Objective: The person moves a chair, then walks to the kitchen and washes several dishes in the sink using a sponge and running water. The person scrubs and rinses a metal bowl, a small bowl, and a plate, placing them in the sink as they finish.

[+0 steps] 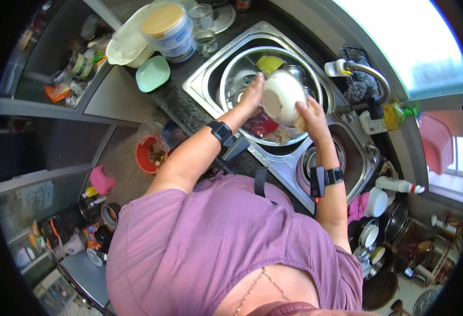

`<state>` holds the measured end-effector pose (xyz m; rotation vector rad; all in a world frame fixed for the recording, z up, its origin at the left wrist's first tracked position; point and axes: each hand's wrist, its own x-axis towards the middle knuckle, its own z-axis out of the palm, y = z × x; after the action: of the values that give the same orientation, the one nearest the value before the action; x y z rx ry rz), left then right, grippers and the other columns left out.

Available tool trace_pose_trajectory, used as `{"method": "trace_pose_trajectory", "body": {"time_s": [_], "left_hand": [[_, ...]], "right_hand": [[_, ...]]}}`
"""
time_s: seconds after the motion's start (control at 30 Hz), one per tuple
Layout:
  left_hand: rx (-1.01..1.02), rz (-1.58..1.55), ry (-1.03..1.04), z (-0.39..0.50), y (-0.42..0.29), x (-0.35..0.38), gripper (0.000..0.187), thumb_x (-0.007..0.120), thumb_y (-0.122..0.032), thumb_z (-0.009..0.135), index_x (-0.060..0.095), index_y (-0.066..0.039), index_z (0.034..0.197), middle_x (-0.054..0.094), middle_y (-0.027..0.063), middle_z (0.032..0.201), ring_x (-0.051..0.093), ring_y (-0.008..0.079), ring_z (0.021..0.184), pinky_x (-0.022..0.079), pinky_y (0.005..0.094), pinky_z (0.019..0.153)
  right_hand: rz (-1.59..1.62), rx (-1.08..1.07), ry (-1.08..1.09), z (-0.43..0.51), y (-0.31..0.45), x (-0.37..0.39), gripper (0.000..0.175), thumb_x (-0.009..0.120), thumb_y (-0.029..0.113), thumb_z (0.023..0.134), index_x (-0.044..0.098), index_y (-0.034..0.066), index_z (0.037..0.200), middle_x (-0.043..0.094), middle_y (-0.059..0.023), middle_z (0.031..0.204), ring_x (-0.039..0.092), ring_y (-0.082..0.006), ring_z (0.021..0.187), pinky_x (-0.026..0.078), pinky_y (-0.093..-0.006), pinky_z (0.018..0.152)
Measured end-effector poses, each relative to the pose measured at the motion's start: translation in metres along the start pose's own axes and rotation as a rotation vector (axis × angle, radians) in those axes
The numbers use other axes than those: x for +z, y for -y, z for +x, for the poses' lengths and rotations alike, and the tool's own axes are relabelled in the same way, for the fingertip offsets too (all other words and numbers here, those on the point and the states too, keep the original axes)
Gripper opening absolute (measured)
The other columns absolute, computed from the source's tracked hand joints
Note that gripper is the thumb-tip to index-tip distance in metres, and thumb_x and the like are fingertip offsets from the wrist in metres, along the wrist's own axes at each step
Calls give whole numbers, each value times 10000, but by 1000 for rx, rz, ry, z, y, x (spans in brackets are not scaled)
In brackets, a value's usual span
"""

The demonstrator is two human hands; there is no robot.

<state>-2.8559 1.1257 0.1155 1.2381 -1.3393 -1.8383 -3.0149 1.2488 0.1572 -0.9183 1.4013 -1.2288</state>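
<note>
Above a large stainless steel basin (225,71) in the left sink bowl, a white bowl (283,96) is tipped with its base towards me. My left hand (252,94) grips its left side. On the lower right rim rests the thumb of my right hand (313,118), with a tan scrubbing cloth (301,123) showing beneath that hand. Inside the basin are water, a yellow-green bowl (270,64), a steel vessel (294,72) and a red dish (264,125). Another tan clump (281,135) lies at its near edge. The white bowl hides part of the basin.
The faucet (379,75) arches in from the right. A second sink compartment (359,158) holds a metal basin. A green dish (153,74) and a lidded plastic tub (168,33) stand on the left counter. On the floor sits a red bucket (146,155) with scraps.
</note>
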Motion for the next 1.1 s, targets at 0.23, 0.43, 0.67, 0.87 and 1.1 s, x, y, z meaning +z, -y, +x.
{"method": "trace_pose_trajectory", "body": {"time_s": [0.23, 0.43, 0.67, 0.87, 1.1], "left_hand": [[-159, -309, 180, -23, 7, 27, 492, 358, -239, 942, 214, -122, 1397, 441, 173, 1261, 504, 347, 1123, 480, 530, 854], [329, 115, -50, -27, 10, 20, 483, 426, -12, 841, 393, -50, 1321, 544, 219, 1196, 539, 326, 1115, 411, 351, 958], [196, 195, 260, -34, -11, -5, 555, 460, 50, 728, 438, -3, 1279, 588, 151, 1134, 576, 227, 1045, 442, 324, 917], [56, 30, 280, -44, -6, 8, 580, 399, 66, 713, 408, 29, 1291, 546, 168, 1154, 525, 248, 1095, 413, 323, 948], [825, 799, 18, -47, 4, -28, 675, 516, 70, 755, 432, -279, 1327, 511, 193, 1170, 546, 371, 1026, 469, 402, 886]], "right_hand": [[-324, -24, -179, 11, -3, 22, 338, 499, 316, 920, 607, 38, 1078, 630, -142, 1055, 624, -216, 942, 472, -330, 835], [-914, -352, 128, 2, -24, 36, 346, 513, 187, 865, 569, 67, 1184, 428, -167, 1336, 406, -324, 1238, 333, -413, 1024], [-1278, -640, -143, 9, -2, 22, 275, 592, 127, 747, 587, 148, 1021, 525, -108, 1070, 536, -297, 957, 474, -383, 804], [-1287, -600, -232, 40, -7, 33, 299, 575, 133, 787, 595, 167, 1083, 512, -163, 1076, 539, -331, 916, 497, -405, 787], [-1041, -99, -432, 4, -52, -40, 421, 644, 215, 768, 565, 63, 1153, 518, -208, 1073, 549, -368, 983, 461, -407, 857]]}}
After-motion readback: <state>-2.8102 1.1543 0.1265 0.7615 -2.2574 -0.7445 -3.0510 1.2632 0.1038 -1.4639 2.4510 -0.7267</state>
